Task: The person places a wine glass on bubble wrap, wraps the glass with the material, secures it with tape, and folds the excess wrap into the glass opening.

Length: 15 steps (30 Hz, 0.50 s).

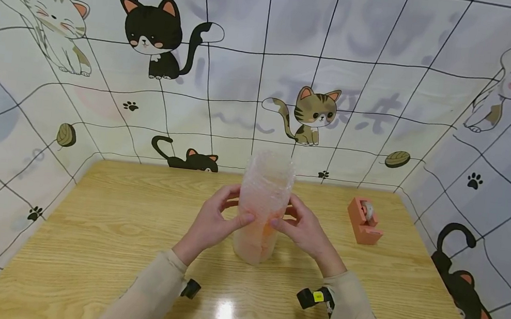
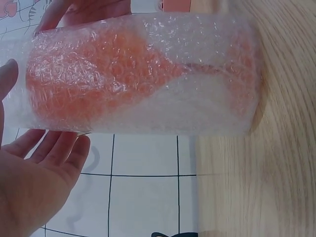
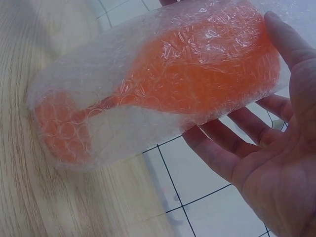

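Observation:
An orange stemmed goblet [image 2: 106,74] shows through the layers of bubble wrap [image 1: 266,181] rolled around it. The wrapped bundle stands roughly upright at the middle of the table, its lower end at or close to the wood. My left hand [image 1: 216,220] holds the bundle from the left, thumb on the near face and fingers around the side. From the right, my right hand [image 1: 304,229] grips it the same way. In the right wrist view the goblet's bowl [image 3: 207,74] lies nearest the hand, while the foot [image 3: 64,128] is toward the table. Above the bowl the wrap extends as a tube.
A coral tape dispenser [image 1: 367,237] with a roll of tape stands on the right of the wooden table [image 1: 138,209]. Cat-patterned cloth [image 1: 245,75] with a grid of black lines rises behind the table and along both sides.

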### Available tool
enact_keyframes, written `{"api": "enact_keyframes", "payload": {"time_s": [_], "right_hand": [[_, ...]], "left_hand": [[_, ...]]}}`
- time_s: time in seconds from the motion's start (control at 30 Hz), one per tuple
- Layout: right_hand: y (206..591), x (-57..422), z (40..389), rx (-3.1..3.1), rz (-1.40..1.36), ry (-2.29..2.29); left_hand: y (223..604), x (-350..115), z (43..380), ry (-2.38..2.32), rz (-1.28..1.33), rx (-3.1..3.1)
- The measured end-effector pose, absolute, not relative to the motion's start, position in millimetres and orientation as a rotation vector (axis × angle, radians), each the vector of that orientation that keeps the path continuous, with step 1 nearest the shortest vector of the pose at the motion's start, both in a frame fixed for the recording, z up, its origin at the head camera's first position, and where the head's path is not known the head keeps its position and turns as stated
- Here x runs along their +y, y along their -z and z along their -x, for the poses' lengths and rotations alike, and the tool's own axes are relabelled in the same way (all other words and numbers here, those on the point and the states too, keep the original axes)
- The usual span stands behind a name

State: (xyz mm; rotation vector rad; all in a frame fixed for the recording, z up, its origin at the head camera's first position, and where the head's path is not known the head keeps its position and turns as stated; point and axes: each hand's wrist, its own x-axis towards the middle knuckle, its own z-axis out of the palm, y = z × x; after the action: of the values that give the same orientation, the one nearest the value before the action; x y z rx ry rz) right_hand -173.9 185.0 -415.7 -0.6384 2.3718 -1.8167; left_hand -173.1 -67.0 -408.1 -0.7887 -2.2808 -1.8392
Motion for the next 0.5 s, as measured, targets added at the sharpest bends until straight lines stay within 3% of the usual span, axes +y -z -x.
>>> {"api": "enact_keyframes", "payload": {"time_s": [0.5], "right_hand": [[417.3, 183.3, 173.4, 2.358, 0.648, 1.844]], "left_hand": [[412.9, -61.2, 172.5, 1.843, 0.752, -2.235]]}}
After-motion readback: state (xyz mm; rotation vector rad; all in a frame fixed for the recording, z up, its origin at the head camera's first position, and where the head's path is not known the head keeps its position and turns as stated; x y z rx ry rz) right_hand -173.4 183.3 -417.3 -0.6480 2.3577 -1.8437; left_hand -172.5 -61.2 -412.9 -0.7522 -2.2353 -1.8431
